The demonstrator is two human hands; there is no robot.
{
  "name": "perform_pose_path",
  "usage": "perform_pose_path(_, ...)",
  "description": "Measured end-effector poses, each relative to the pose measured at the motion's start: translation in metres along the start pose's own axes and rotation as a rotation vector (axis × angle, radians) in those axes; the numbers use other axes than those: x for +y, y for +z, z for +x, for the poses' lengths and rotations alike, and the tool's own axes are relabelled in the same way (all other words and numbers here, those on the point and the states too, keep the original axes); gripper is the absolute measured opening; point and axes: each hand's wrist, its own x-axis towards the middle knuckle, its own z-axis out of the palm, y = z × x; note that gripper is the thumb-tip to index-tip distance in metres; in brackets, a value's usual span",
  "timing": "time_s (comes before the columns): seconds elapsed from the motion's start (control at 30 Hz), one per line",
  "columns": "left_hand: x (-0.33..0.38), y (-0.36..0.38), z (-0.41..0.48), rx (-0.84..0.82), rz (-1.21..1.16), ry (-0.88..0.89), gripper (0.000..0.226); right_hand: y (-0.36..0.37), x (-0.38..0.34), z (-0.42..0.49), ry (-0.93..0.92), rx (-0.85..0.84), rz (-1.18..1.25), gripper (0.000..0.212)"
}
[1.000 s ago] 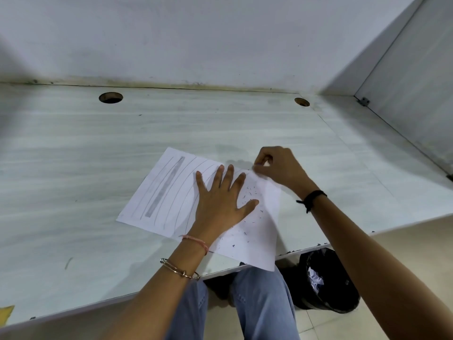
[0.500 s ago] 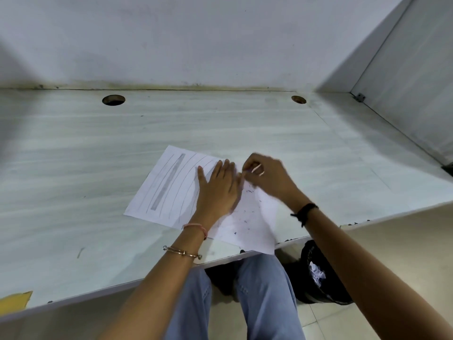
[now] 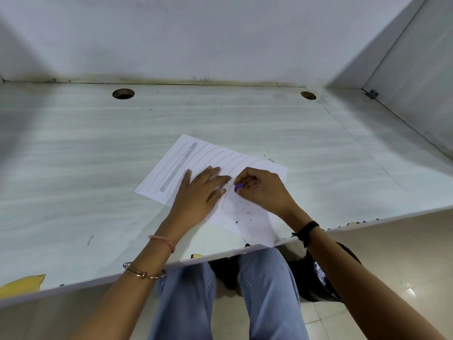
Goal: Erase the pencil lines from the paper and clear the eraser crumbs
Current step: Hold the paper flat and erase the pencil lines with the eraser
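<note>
**A:** Where is the sheet?

**B:** The sheet of paper (image 3: pixel 247 224) lies askew on the white tabletop (image 3: pixel 73 155), close to the near edge. Its nearest corner sits at that edge or just over it.

**A:** And the hands?

**B:** The left hand (image 3: pixel 201 192) lies flat on the middle of the sheet, fingers straight, pressing it down. The right hand (image 3: pixel 262 190) is just beside it, fingers curled round a small purple eraser (image 3: pixel 239 186), which is against the paper. The fingertips of the two hands are almost touching.

**A:** What is drawn on the sheet?

**B:** Curved pencil lines (image 3: pixel 215 155) cross the far half, and a shaded grey bar (image 3: pixel 179 165) runs along its left side. Dark eraser crumbs (image 3: pixel 242 214) are scattered on the near part, below the right hand. More specks dot the tabletop's near edge (image 3: pixel 343 225), to the right of the right wrist.

**A:** Anything on the wrists?

**B:** The left arm has a pink thread (image 3: pixel 163 241) and a thin metal bangle (image 3: pixel 144 273). The right has a black band (image 3: pixel 306 231).

**A:** And the rest?

**B:** There are two round cable holes (image 3: pixel 123 94) along the far edge and a yellow patch (image 3: pixel 22 283) at the near left corner. Below the near edge are knees in blue jeans (image 3: pixel 183 303), with a black bin (image 3: pixel 318 271) to their right.
</note>
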Motion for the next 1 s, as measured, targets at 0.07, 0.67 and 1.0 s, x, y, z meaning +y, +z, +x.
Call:
perform_pose_path(0.07, 0.001, 0.000, 0.000, -0.047, 0.111, 0.001, 0.045, 0.009, -0.011, -0.013, -0.059, -0.134, 0.018, 0.019)
perform_pose_path(0.67, 0.008, 0.000, -0.001, -0.092, 0.283, -0.050, 0.053, 0.016, -0.019, -0.014, -0.275, -0.314, -0.155, 0.010)
perform_pose_path(1.0, 0.008, 0.000, -0.001, -0.113, 0.303, -0.050, 0.056, 0.016, -0.020, -0.012, -0.256, -0.276, -0.147, 0.010)
